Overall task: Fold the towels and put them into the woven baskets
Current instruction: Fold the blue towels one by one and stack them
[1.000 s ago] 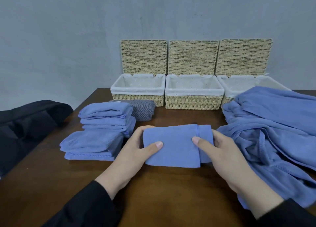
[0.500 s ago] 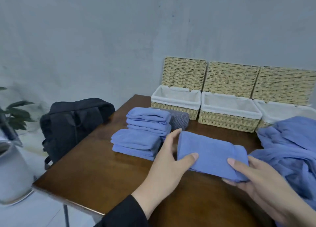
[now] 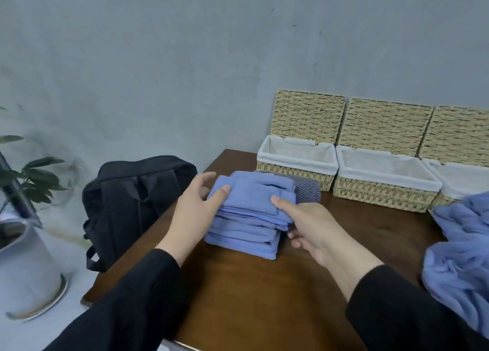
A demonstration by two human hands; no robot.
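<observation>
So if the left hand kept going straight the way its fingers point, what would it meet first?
Probably the leftmost woven basket. The left hand, holding the folded towel, points up-right toward it, though depth is uncertain.

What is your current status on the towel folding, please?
Left hand and right hand both pinch the folded blue towel, set atop the near folded stack. Woven baskets show no towels. Unfolded pile waits right. Nothing in the way.

Towel stack (image 3: 244, 226) on table (image 3: 264, 297), baskets (image 3: 381, 181) behind, backpack (image 3: 132, 205) left.
</observation>
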